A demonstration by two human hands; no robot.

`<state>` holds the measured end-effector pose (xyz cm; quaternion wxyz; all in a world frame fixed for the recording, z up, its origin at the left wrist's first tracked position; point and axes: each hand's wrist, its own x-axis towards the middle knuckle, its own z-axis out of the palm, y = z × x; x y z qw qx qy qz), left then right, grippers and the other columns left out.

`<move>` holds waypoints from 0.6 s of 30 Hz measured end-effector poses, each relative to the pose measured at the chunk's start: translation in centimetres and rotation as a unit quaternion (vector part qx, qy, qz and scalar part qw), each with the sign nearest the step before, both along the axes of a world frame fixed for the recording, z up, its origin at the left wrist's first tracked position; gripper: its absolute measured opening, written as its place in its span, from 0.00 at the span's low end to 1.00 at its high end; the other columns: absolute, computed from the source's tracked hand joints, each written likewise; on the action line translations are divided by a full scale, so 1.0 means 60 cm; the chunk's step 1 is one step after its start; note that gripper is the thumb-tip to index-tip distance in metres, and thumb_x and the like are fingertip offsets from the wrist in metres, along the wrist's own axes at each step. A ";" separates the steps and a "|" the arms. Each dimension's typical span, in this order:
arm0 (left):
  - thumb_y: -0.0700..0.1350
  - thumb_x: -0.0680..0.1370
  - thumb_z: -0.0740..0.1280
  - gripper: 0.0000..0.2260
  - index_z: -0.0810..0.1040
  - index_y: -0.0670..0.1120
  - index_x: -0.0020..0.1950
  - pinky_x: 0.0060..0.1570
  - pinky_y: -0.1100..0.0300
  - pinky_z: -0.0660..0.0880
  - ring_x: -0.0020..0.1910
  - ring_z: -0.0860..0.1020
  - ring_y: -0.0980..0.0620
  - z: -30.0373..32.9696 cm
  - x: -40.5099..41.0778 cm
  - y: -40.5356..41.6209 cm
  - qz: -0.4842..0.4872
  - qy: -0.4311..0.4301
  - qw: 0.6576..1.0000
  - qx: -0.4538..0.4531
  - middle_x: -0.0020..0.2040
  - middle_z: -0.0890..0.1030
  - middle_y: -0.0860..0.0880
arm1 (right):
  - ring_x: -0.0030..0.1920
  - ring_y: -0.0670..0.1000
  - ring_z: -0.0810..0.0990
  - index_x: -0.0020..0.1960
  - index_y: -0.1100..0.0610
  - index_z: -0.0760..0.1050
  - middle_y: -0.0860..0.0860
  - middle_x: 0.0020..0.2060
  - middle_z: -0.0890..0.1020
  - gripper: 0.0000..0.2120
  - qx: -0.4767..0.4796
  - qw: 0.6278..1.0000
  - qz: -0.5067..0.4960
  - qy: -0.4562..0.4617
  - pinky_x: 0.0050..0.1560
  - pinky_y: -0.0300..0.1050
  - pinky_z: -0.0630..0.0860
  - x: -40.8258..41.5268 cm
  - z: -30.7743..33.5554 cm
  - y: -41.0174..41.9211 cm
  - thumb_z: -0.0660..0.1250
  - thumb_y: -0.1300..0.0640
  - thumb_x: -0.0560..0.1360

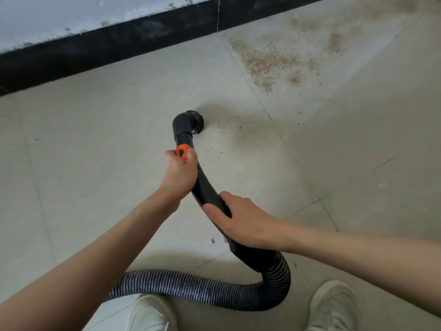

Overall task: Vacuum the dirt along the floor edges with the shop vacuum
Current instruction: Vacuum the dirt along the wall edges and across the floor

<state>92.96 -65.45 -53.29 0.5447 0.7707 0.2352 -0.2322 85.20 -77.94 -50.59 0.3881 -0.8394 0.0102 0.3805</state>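
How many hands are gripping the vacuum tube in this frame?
2. The left hand grips the tube by its orange collar; the right hand holds it lower, near the ribbed hose.

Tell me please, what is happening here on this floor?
A person is vacuuming a tiled floor. The left hand grips the black wand near its orange collar, and the right hand holds it lower, near the ribbed hose. The brush head sits on the floor amid dark crumbs. A sawdust patch near the black baseboard remains.
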 end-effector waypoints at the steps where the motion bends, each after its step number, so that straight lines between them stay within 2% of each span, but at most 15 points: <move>1: 0.50 0.81 0.53 0.09 0.60 0.44 0.55 0.43 0.56 0.71 0.41 0.71 0.51 0.001 -0.001 -0.005 -0.005 0.001 1.000 0.000 0.42 0.69 0.49 | 0.38 0.53 0.80 0.43 0.50 0.64 0.51 0.36 0.78 0.16 0.000 1.000 -0.007 -0.002 0.44 0.49 0.76 -0.004 0.000 -0.004 0.54 0.39 0.79; 5: 0.50 0.81 0.54 0.11 0.60 0.44 0.57 0.35 0.58 0.69 0.39 0.71 0.53 0.003 0.001 -0.038 -0.028 0.000 1.000 -0.011 0.42 0.70 0.49 | 0.32 0.50 0.80 0.43 0.50 0.65 0.51 0.33 0.81 0.16 -0.003 0.999 -0.041 -0.011 0.40 0.46 0.77 -0.013 0.000 -0.028 0.54 0.39 0.79; 9: 0.51 0.81 0.54 0.11 0.60 0.44 0.57 0.37 0.58 0.68 0.39 0.71 0.53 -0.001 0.017 -0.090 -0.055 -0.001 0.998 -0.022 0.42 0.70 0.49 | 0.26 0.46 0.79 0.43 0.51 0.65 0.51 0.30 0.81 0.15 -0.009 0.996 -0.084 -0.006 0.36 0.41 0.76 -0.010 0.005 -0.069 0.55 0.41 0.80; 12: 0.51 0.81 0.53 0.11 0.59 0.44 0.57 0.39 0.57 0.69 0.38 0.71 0.53 -0.002 0.032 -0.141 -0.090 0.002 0.995 -0.043 0.43 0.69 0.48 | 0.26 0.45 0.79 0.44 0.53 0.67 0.52 0.30 0.82 0.15 -0.027 0.992 -0.123 -0.015 0.34 0.37 0.73 -0.009 0.005 -0.104 0.55 0.42 0.80; 16: 0.50 0.82 0.53 0.12 0.59 0.43 0.57 0.38 0.58 0.69 0.40 0.71 0.52 -0.002 0.043 -0.194 -0.139 0.002 0.989 -0.050 0.44 0.70 0.47 | 0.28 0.48 0.81 0.42 0.55 0.67 0.54 0.30 0.83 0.17 -0.037 0.982 -0.183 -0.026 0.38 0.43 0.76 -0.011 0.001 -0.134 0.55 0.43 0.80; 18: 0.51 0.82 0.53 0.11 0.59 0.43 0.57 0.42 0.56 0.70 0.44 0.72 0.49 -0.004 0.048 -0.205 -0.154 0.000 0.987 -0.049 0.48 0.71 0.45 | 0.29 0.50 0.82 0.43 0.55 0.68 0.55 0.31 0.83 0.16 -0.034 0.979 -0.198 -0.026 0.41 0.47 0.78 -0.012 0.000 -0.138 0.56 0.43 0.80</move>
